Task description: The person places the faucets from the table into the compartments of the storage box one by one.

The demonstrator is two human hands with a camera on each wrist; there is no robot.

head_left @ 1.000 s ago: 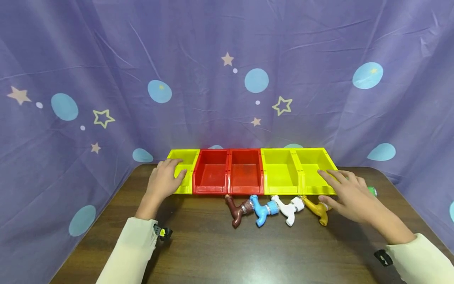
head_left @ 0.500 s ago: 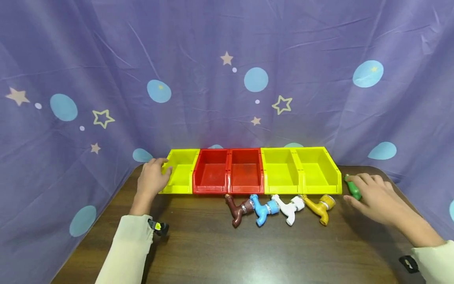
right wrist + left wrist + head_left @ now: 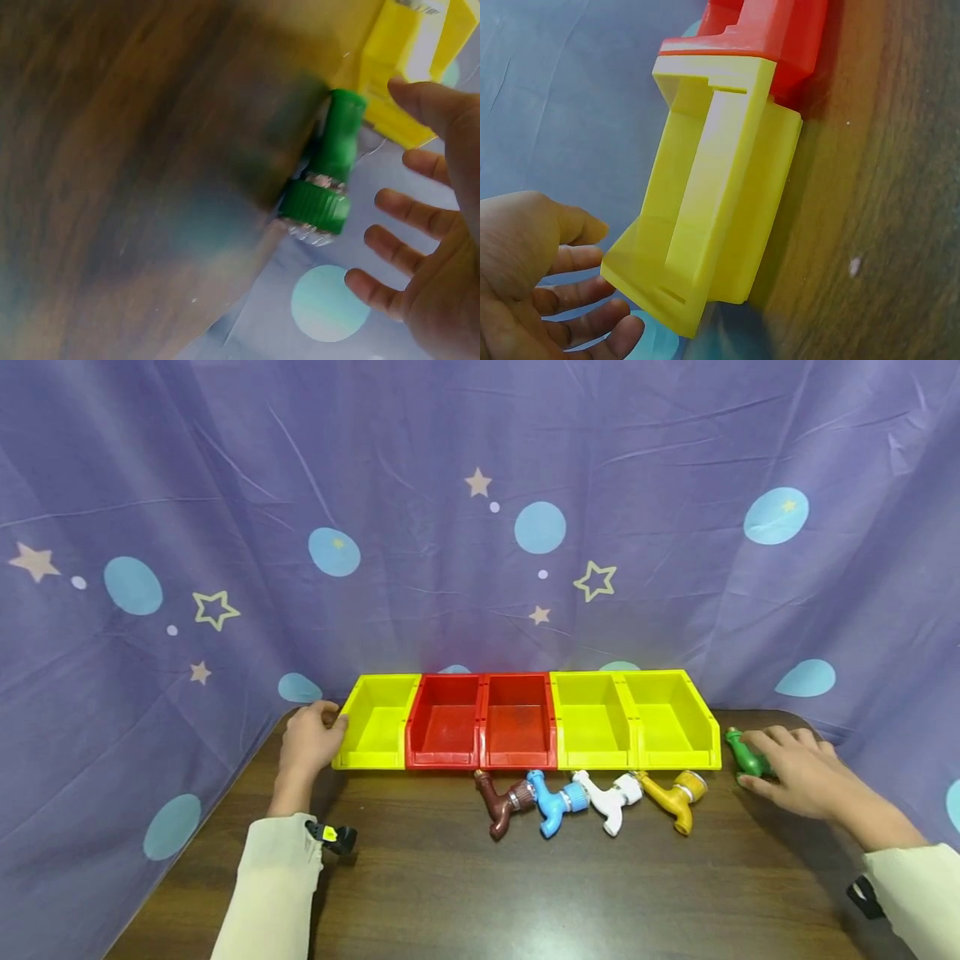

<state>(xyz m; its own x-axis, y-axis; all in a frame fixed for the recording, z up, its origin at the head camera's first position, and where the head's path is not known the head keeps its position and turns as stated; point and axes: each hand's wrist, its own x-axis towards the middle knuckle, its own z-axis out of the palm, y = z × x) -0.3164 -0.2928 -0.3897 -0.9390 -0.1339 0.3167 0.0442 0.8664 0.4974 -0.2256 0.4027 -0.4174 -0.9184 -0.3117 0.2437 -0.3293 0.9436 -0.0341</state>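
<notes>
My left hand is at the outer left side of the leftmost yellow bin. In the left wrist view its fingers spread loosely beside the bin's end wall; whether they touch it I cannot tell. A green tap lies at the right of the row, partly hidden by my right hand in the head view. The right wrist view shows that hand's fingers spread apart, with a gap to the green tap. Neither hand holds anything.
Two red bins and two more yellow bins continue the row along the purple curtain. In front lie a brown tap, a blue tap, a white tap and a yellow tap on the wooden table.
My left hand has shifted left, from over the leftmost yellow bin to its outer side. My right hand has gone right, from the rightmost yellow bin to the green tap. The taps have stayed put.
</notes>
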